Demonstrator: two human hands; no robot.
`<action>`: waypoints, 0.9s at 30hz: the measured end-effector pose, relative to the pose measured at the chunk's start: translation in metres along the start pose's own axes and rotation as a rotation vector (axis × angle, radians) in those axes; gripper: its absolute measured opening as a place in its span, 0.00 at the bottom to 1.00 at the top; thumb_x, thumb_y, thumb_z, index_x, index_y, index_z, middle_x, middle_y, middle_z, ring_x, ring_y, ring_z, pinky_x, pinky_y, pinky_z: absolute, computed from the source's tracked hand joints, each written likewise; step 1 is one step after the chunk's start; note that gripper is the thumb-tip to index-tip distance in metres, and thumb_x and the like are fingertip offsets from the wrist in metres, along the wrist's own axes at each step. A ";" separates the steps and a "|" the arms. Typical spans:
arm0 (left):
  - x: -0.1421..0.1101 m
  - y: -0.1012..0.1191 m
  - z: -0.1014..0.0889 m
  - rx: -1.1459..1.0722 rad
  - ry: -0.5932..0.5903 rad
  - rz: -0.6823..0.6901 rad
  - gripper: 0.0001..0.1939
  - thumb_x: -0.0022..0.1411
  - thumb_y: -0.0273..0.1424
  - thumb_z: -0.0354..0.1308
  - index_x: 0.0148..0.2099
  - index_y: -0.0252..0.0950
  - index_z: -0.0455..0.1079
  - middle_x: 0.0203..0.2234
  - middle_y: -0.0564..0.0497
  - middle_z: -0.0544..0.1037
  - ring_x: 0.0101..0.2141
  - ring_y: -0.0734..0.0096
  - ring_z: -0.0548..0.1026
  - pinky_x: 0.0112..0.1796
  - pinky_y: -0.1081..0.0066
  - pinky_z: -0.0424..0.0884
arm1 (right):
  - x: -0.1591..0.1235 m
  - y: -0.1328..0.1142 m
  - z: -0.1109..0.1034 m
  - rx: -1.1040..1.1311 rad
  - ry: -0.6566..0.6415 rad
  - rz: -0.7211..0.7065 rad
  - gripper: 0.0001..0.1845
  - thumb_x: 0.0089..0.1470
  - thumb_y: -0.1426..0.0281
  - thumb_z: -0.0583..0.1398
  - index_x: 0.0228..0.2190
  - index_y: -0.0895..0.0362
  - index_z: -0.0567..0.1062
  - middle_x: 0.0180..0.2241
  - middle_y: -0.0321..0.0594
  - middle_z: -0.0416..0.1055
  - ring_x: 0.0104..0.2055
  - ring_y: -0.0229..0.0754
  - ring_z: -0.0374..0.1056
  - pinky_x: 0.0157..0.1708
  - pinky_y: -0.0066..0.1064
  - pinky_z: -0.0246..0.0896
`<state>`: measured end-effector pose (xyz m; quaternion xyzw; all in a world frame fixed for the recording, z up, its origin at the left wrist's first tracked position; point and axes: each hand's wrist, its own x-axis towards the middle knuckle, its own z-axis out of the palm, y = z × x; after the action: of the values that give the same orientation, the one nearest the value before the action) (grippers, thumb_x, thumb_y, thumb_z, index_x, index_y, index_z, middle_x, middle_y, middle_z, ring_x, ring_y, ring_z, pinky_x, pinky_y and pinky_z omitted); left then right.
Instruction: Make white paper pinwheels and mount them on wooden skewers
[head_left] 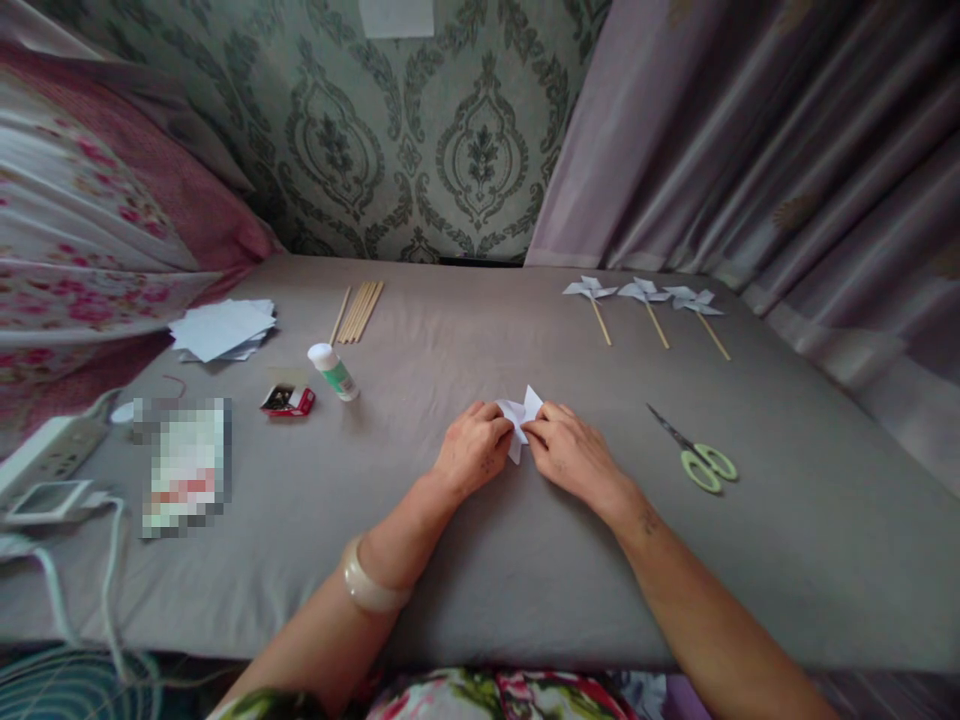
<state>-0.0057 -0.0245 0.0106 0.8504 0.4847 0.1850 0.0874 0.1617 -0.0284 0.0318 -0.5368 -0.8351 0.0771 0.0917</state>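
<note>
Both my hands meet at the middle of the grey cloth-covered surface (480, 560), pinching a small folded piece of white paper (525, 409). My left hand (474, 448) grips its left side with curled fingers. My right hand (570, 452) pinches its right side. The paper's pointed flaps stick up between my fingers, and its lower tip shows below them. A pale bangle (369, 585) circles my left wrist.
Three finished paper pinwheels on sticks (645, 300) lie at the back right. Green-handled scissors (697, 455) lie to my right. A glue bottle (334, 371), small red box (288, 400), wooden sticks (360, 310) and stacked white paper (223, 328) sit at the left; power strip (52, 450) at far left.
</note>
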 end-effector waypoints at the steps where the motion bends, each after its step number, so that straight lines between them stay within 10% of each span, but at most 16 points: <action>1: 0.000 0.000 0.000 -0.006 0.007 -0.005 0.11 0.64 0.28 0.50 0.37 0.36 0.75 0.36 0.47 0.76 0.39 0.66 0.71 0.40 0.69 0.69 | 0.002 0.000 -0.002 -0.011 -0.021 -0.015 0.13 0.60 0.73 0.54 0.36 0.53 0.79 0.38 0.46 0.72 0.43 0.46 0.66 0.39 0.33 0.60; 17: -0.001 -0.012 -0.010 -0.096 0.137 -0.214 0.10 0.63 0.27 0.52 0.37 0.37 0.76 0.37 0.46 0.75 0.41 0.64 0.71 0.42 0.67 0.69 | 0.053 0.011 -0.029 -0.187 -0.346 -0.240 0.11 0.53 0.76 0.57 0.29 0.53 0.80 0.35 0.42 0.75 0.41 0.44 0.69 0.34 0.28 0.54; 27: 0.000 -0.011 -0.011 -0.077 0.131 -0.244 0.12 0.64 0.28 0.50 0.37 0.37 0.76 0.36 0.46 0.76 0.41 0.64 0.72 0.42 0.69 0.69 | 0.042 -0.012 -0.017 -0.174 -0.265 0.155 0.13 0.54 0.72 0.55 0.32 0.58 0.80 0.36 0.53 0.77 0.39 0.49 0.73 0.32 0.31 0.57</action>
<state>-0.0187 -0.0193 0.0166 0.7671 0.5819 0.2467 0.1099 0.1385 0.0055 0.0543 -0.5905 -0.7997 0.0814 -0.0721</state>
